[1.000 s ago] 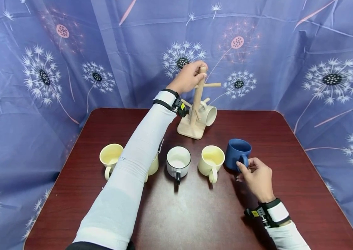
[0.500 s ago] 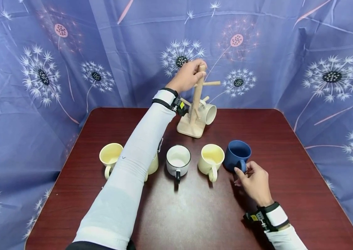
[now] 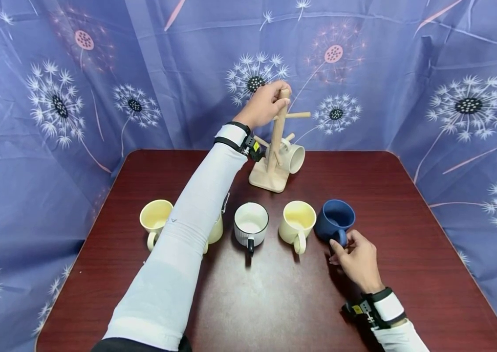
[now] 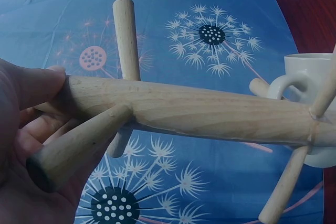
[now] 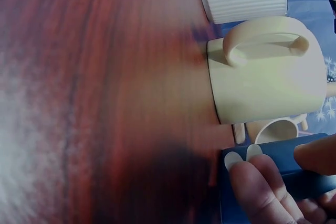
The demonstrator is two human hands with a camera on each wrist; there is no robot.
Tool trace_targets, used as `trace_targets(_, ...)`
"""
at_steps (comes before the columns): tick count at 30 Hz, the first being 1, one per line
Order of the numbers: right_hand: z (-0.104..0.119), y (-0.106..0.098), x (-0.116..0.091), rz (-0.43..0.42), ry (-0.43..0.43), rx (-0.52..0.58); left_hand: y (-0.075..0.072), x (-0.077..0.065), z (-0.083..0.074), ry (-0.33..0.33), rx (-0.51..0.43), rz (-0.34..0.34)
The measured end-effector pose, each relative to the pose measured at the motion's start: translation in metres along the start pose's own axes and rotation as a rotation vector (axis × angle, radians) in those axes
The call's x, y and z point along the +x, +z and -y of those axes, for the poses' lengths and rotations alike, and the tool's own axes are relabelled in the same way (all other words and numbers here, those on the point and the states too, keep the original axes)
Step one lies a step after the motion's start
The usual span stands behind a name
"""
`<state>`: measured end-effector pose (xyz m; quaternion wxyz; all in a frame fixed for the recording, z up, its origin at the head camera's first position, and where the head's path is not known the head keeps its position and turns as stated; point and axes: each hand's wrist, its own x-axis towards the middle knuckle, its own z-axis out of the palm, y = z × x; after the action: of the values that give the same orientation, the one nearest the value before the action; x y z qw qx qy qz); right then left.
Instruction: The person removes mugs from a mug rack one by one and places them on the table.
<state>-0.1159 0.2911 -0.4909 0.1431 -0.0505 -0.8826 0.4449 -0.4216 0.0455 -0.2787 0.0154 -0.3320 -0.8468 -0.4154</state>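
My left hand (image 3: 266,105) grips the top of the post of a wooden mug tree (image 3: 277,134). In the left wrist view, the thumb and fingers wrap the end of the post (image 4: 210,109), close to its upper pegs. A white mug (image 3: 294,158) hangs by its handle on a lower peg. At the right of the mug row, my right hand (image 3: 358,259) pinches the handle of a blue mug (image 3: 331,228). The right wrist view has its fingertips against the blue mug (image 5: 278,156). The blue mug is upright, with its opening up.
Left of the blue mug stand a pale yellow mug (image 3: 293,234) and a white mug with a black handle (image 3: 248,239). Another yellow mug (image 3: 216,233) is partly hidden by the left sleeve (image 3: 178,244). A further yellow mug (image 3: 153,224) is at the far left of the table (image 3: 266,303).
The blue mug and my right hand have shifted slightly toward the near side of the table, and its handle now points more toward me. My left hand stays on the mug tree.
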Motion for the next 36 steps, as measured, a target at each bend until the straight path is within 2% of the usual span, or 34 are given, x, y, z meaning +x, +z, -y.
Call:
trace_targets(7,0.001,0.0,0.0,0.002,0.011,0.007,0.0,0.001,-0.004,-0.01,0.009,0.001)
trace_targets(13,0.003,-0.002,0.0,0.008,-0.01,-0.002,0.003,0.001,-0.004,-0.023,-0.03,-0.027)
trace_targets(18,0.003,-0.003,0.0,0.019,-0.007,0.016,0.009,-0.001,-0.003,-0.026,-0.104,-0.087)
trace_targets(21,0.003,-0.002,0.0,0.028,0.002,0.016,0.011,-0.002,-0.002,-0.034,-0.117,-0.149)
trace_targets(24,0.003,-0.002,-0.001,0.042,0.003,0.011,0.013,-0.003,-0.005,-0.061,-0.057,-0.218)
trace_targets(27,0.004,-0.003,0.0,0.052,-0.011,0.009,0.012,-0.003,-0.012,-0.126,0.046,-0.272)
trace_targets(31,0.005,-0.005,0.0,0.056,-0.023,0.0,0.011,-0.002,-0.026,-0.236,0.145,-0.293)
trace_targets(36,0.004,-0.007,-0.001,0.058,-0.023,-0.003,0.011,-0.002,-0.039,-0.317,0.217,-0.3)
